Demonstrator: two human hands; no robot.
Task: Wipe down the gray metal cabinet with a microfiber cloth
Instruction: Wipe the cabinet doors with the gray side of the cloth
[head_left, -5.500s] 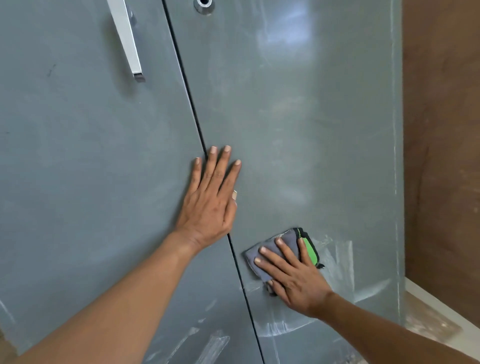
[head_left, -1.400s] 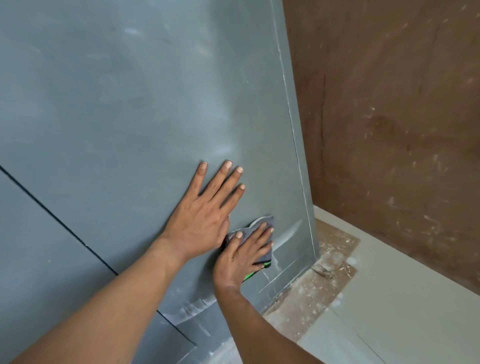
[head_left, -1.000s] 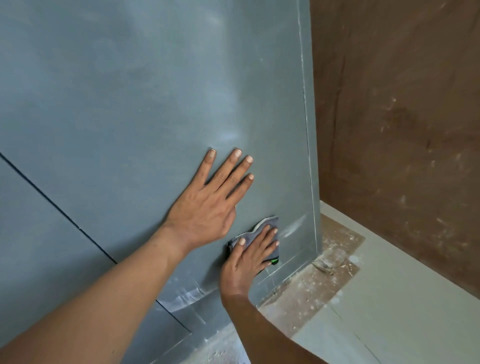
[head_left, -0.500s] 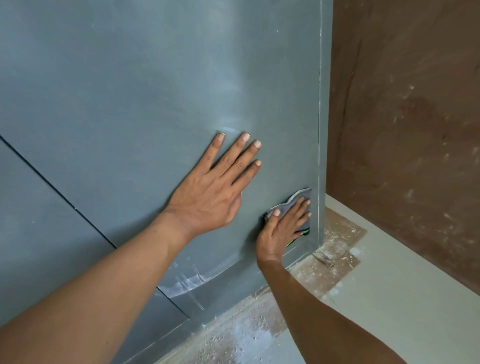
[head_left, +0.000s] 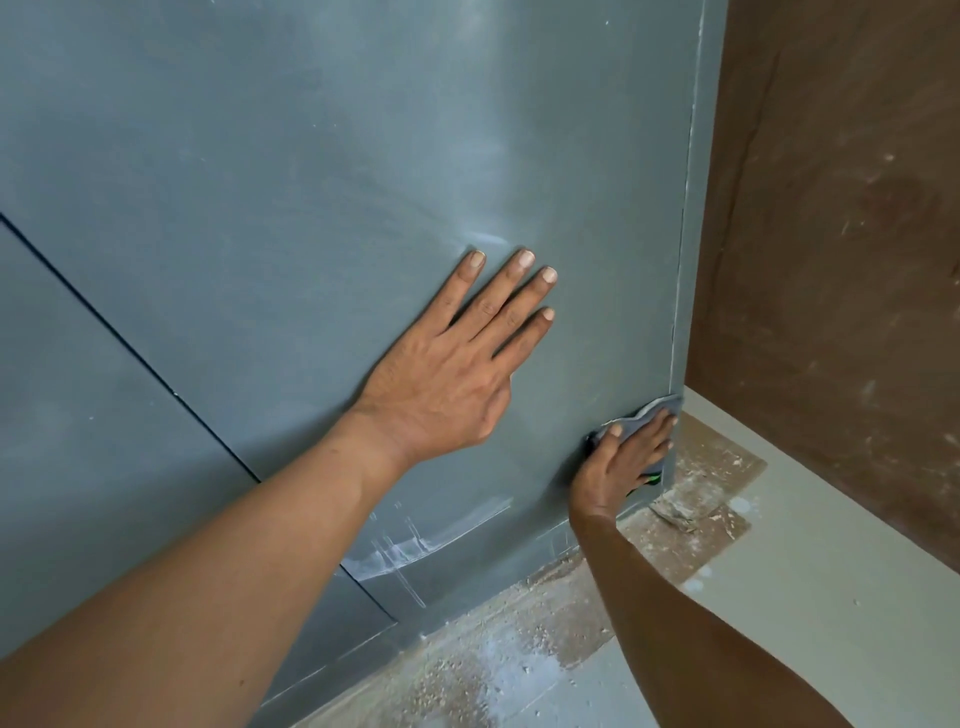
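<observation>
The gray metal cabinet (head_left: 291, 156) fills most of the head view, with the dark seam between its two doors running diagonally at the left. My left hand (head_left: 452, 379) lies flat on the right door, fingers spread. My right hand (head_left: 621, 465) presses a gray microfiber cloth (head_left: 644, 411) with a green edge against the door's lower right corner, at the cabinet's right edge. The hand hides most of the cloth. White smears show low on the door near the seam.
A brown wall (head_left: 841, 234) stands just right of the cabinet. The pale floor (head_left: 810, 597) below carries brown dusty patches and grit along the cabinet's base.
My right hand slid the cloth rightward along the door's bottom to the lower right corner. My left hand stayed flat on the door. The view shifted down and right from the handle area.
</observation>
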